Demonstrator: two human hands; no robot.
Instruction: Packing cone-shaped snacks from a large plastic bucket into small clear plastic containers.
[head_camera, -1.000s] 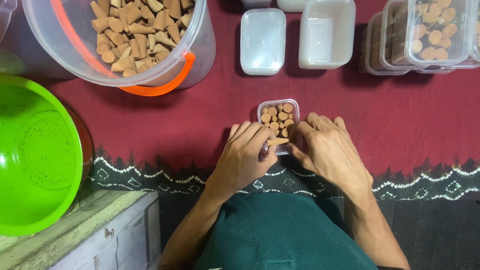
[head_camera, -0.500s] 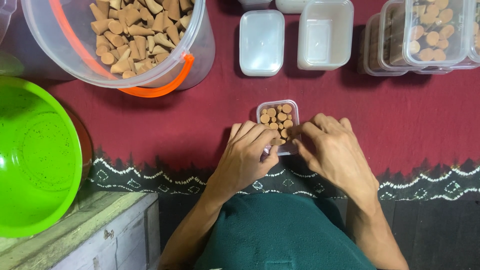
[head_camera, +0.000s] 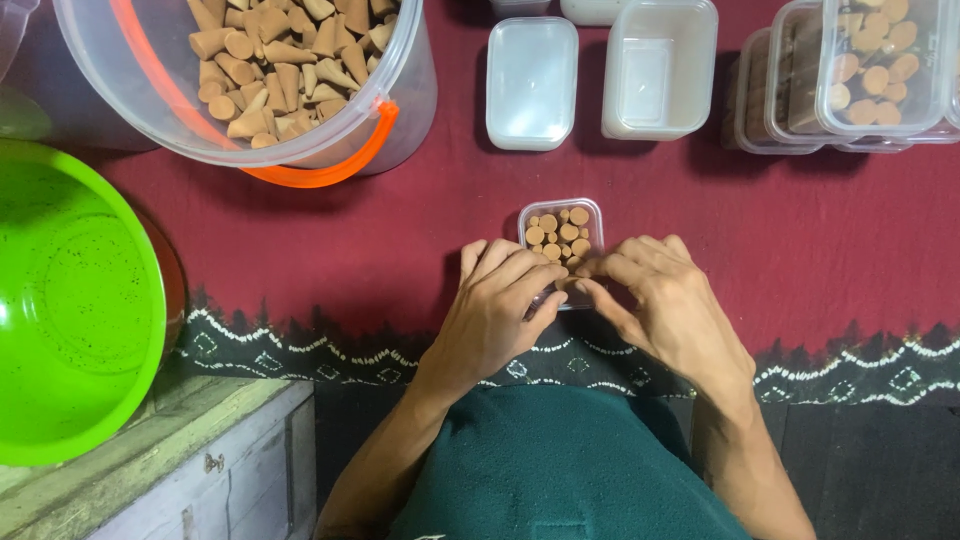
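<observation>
Two hands at one small clear box, which sits on the red cloth right in front of the person, mid-scene. The left hand covers the box's near-left corner, fingers curled together over the rim. The right hand is at the near-right corner, thumb and forefinger pinched close at the rim. Whether they grip a cone now, cannot tell; fingertips hide it.

Change: a second ago a single cone lay sideways across the near edge of the box, held between both hands. Half a second ago it was tipping in. Now no lying cone shows; only upright cones, flat round bases up, fill the far part of the box. So that cone likely went into the near row, under the fingers. The hands have closed in tighter over the near edge. The box has barely shifted.

Judgement: box looks close to full, the near row being the last to pack.

Around: big clear bucket of loose cones with an orange handle at far left, green bowl at left, empty clear boxes at far centre, filled lidded boxes stacked far right, grey wooden crate near left.
</observation>
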